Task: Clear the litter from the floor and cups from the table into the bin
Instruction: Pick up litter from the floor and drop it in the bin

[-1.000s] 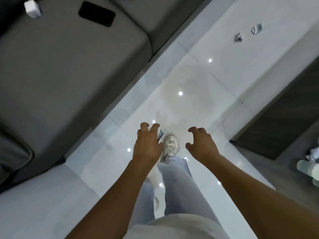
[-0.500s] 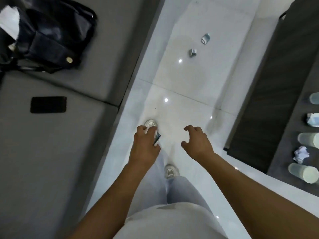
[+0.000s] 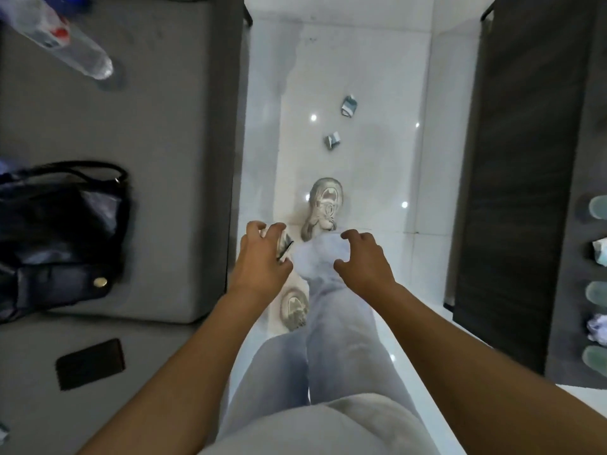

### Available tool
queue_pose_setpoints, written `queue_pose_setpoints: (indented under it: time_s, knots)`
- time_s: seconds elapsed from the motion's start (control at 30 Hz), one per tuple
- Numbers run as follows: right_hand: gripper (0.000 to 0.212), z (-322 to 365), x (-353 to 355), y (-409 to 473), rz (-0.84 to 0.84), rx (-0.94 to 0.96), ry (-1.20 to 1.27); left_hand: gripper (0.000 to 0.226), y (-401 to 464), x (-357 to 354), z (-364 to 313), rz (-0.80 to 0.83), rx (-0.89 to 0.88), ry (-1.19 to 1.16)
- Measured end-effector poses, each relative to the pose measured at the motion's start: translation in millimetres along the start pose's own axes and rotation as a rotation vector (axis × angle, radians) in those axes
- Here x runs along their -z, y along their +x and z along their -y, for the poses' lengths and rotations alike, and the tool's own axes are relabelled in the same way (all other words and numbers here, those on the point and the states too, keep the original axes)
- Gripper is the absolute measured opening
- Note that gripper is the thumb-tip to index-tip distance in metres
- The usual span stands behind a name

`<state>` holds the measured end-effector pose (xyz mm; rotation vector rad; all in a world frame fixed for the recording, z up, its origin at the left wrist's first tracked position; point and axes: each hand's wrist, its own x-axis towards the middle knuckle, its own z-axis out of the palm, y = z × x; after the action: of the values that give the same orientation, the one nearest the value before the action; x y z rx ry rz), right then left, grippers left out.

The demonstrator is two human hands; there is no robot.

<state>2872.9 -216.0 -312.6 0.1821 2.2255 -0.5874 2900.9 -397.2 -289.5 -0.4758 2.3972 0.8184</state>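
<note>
Walking w/ litter in hand, more on floor ahead.
L hand (image 3: 262, 261) grip curled round a crumpled wrapper (image 3: 285, 247); R hand (image 3: 364, 261) grip loose, holding nothing. Two scraps (image 3: 348, 106) (image 3: 332, 141) lie on floor (image 3: 371, 70); cups (image 3: 598, 207) on worktop (image 3: 525, 159) at right.

We see open white floor (image 3: 368, 77) between the gray sofa (image 3: 157, 159) and the dark table (image 3: 512, 192).

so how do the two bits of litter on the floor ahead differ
The farther scrap looks a bit larger than the nearer scrap. The farther one lies further right, towards the dark table; the nearer one sits closer to the leading shoe. Both are crumpled white-and-teal pieces lying loose on the white tile floor, untouched by either hand.
</note>
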Motion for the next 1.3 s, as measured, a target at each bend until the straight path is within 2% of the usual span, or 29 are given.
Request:
queue_pose_setpoints:
  time_s: [0.33, 0.47, 0.6, 0.73, 1.0, 1.3]
  knots:
    - [0.053, 45.5, 115.8, 161.5, -0.004, -0.024, 0.068, 0.058, 175.7, 43.3, -85.6, 0.113, 0.039, 0.140]
    - [0.052, 53.9, 157.5, 218.9, -0.013, -0.043, 0.066, 0.059, 245.9, 62.1, -119.1, 0.097, 0.032, 0.167]
    - [0.051, 53.1, 168.9, 272.8, -0.001, -0.062, 0.044, 0.057, 312.4, 73.0, -133.9, 0.086, -0.003, 0.174]
    - [0.051, 44.2, 148.5, 328.2, 0.003, -0.087, 0.074, 0.057, 380.0, 67.1, -125.0, 0.110, -0.032, 0.220]
    - [0.060, -0.4, 49.4, 489.4, 0.002, -0.180, 0.094, 0.058, 544.2, -0.1, -71.9, 0.180, -0.138, 0.384]
    - [0.075, -29.7, -60.7, 644.7, -0.019, -0.131, -0.013, 0.059, 696.8, -62.7, -55.8, 0.280, -0.390, 0.458]
